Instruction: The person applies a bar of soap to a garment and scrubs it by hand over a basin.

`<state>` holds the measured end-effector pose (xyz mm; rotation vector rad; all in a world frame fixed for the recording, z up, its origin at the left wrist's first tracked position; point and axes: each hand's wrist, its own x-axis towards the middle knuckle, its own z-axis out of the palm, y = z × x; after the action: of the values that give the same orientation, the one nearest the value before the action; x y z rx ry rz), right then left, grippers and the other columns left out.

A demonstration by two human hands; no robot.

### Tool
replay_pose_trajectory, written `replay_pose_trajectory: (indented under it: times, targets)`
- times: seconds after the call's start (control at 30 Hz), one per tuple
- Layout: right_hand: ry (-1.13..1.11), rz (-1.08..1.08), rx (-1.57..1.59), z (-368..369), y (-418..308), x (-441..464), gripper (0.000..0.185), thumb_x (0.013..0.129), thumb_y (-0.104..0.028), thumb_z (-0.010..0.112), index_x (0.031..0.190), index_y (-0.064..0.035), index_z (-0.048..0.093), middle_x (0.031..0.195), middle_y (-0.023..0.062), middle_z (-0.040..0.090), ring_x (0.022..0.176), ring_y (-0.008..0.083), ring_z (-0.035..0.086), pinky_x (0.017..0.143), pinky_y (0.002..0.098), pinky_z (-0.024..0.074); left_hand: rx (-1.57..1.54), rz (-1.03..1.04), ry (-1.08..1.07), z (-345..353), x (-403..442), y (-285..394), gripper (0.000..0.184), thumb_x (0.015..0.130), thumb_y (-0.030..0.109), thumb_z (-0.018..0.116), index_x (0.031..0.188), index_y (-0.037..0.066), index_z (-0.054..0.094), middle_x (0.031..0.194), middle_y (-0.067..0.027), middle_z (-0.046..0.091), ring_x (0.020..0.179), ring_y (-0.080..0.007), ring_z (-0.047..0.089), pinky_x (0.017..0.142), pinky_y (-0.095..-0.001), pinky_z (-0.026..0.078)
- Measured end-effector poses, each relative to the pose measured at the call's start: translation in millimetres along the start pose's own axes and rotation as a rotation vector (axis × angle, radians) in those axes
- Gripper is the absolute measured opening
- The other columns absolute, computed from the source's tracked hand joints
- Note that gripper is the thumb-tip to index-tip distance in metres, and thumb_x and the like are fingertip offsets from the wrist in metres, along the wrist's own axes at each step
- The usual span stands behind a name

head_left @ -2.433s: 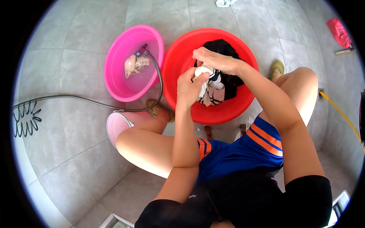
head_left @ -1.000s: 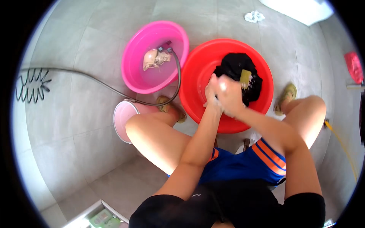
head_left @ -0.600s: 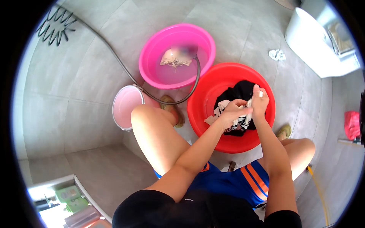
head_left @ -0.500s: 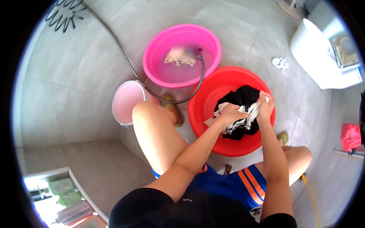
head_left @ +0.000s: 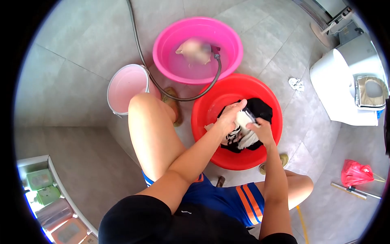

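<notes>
Red basin (head_left: 199,132), centre of the frame: a pile of clothes in it. Your left hand (head_left: 232,114) was over the pile, its fingers closed round the left side of a white cloth (head_left: 245,119), thumb up toward the top of the frame. Your right hand (head_left: 261,131), lower and to the right, pinched the same cloth at its lower right edge, thumb against fingers. The white cloth was between your two hands, above the basin. Black cloth (head_left: 262,109) lay behind it, a striped piece (head_left: 232,137) below your left hand.

Pink basin (head_left: 166,51), upper middle, just beside the red one: cloudy water, a beige garment (head_left: 195,51), blurred, and the end of a grey hose (head_left: 182,99). Pink bucket (head_left: 126,89) to the left, by your knee. Crumpled white item (head_left: 296,84) on the floor, upper right. Red plastic bag (head_left: 355,173) at lower right.
</notes>
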<state>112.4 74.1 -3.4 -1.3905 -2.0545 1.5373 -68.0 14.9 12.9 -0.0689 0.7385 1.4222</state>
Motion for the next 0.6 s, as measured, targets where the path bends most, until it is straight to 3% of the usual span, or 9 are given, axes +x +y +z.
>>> replay_pose_trajectory:
  times: [0.07,0.13,0.27,0.33,0.37,0.4,0.47,0.57,0.6]
  targets:
    - [0.302,0.002,0.387,6.1,-6.5,0.9,0.011,0.080,-0.007,0.067,0.089,-0.0003,0.064,0.078,-0.0008,0.060,0.068,0.0069,0.053,0.061,0.0215,0.0434,-0.109,0.037,-0.098,-22.6,21.1,-12.6,0.016,0.086,0.019,0.065,0.081,0.009,0.054,0.082,-0.0063,0.061,0.078,-0.0202,0.062,0.074,-0.0373,0.052]
    - [0.530,-0.178,0.407,15.2,-26.0,-1.1,0.014,0.080,-0.006,0.066,0.090,0.0016,0.062,0.084,0.0034,0.062,0.073,0.0089,0.056,0.066,0.0235,0.0460,-0.158,0.048,-0.032,-32.4,36.3,-26.7,0.016,0.085,0.016,0.065,0.080,0.009,0.051,0.082,-0.0064,0.061,0.078,-0.0194,0.061,0.074,-0.0367,0.051]
    - [0.587,-0.567,-0.021,78.2,-79.7,-41.5,0.012,0.077,-0.006,0.065,0.084,-0.0002,0.056,0.084,0.0111,0.063,0.084,0.0227,0.060,0.076,0.0319,0.0466,-0.110,0.064,0.206,-6.7,17.7,-34.5,0.017,0.084,0.013,0.066,0.080,0.010,0.049,0.074,-0.0015,0.054,0.067,-0.0137,0.055,0.062,-0.0290,0.048]
    - [0.557,-0.575,-0.172,92.1,-71.7,-49.7,0.015,0.075,-0.007,0.066,0.079,-0.0012,0.053,0.077,0.0131,0.059,0.078,0.0253,0.059,0.073,0.0334,0.0462,-0.143,0.037,0.007,-42.6,48.7,-71.0,0.023,0.088,0.029,0.062,0.078,0.010,0.052,0.073,-0.0021,0.054,0.066,-0.0131,0.054,0.059,-0.0288,0.047]
    - [0.659,-0.476,-0.145,87.6,-48.5,-34.5,0.021,0.076,-0.012,0.069,0.074,-0.0023,0.051,0.072,0.0148,0.056,0.072,0.0225,0.057,0.067,0.0319,0.0448,-0.171,0.006,0.017,-25.6,23.9,-73.4,0.027,0.089,0.033,0.060,0.078,0.010,0.052,0.073,-0.0019,0.054,0.065,-0.0128,0.053,0.058,-0.0288,0.046]
    - [0.748,-0.187,-0.134,70.4,-72.6,-27.3,0.025,0.080,-0.016,0.069,0.070,-0.0028,0.050,0.066,0.0120,0.055,0.062,0.0179,0.053,0.058,0.0299,0.0426,-0.200,-0.023,0.025,-7.5,5.6,-72.0,0.030,0.090,0.037,0.059,0.077,0.010,0.053,0.073,-0.0017,0.054,0.065,-0.0126,0.053,0.058,-0.0288,0.046]
    - [0.918,-0.386,0.094,38.7,-65.5,-3.3,0.027,0.084,-0.016,0.066,0.067,-0.0021,0.051,0.058,0.0062,0.053,0.053,0.0134,0.046,0.050,0.0283,0.0384,0.044,0.010,0.231,24.0,-9.5,-71.4,0.036,0.091,0.042,0.055,0.075,0.010,0.055,0.073,-0.0021,0.055,0.062,-0.0132,0.053,0.055,-0.0291,0.043]
    - [0.749,-0.226,0.125,37.6,-72.6,-23.3,0.028,0.087,-0.012,0.062,0.064,-0.0015,0.050,0.054,0.0012,0.049,0.049,0.0120,0.041,0.047,0.0289,0.0358,0.124,0.042,0.135,21.5,-1.5,-82.0,0.039,0.091,0.045,0.053,0.072,0.011,0.055,0.066,-0.0002,0.051,0.058,-0.0116,0.049,0.051,-0.0275,0.040]
    - [0.713,-0.308,0.113,52.1,-72.6,-31.5,0.031,0.087,-0.014,0.061,0.062,-0.0007,0.049,0.055,0.0049,0.049,0.050,0.0128,0.043,0.047,0.0294,0.0355,0.126,0.046,0.135,21.1,-1.5,-67.1,0.040,0.091,0.047,0.052,0.070,0.012,0.054,0.062,0.0004,0.050,0.055,-0.0114,0.048,0.050,-0.0273,0.040]
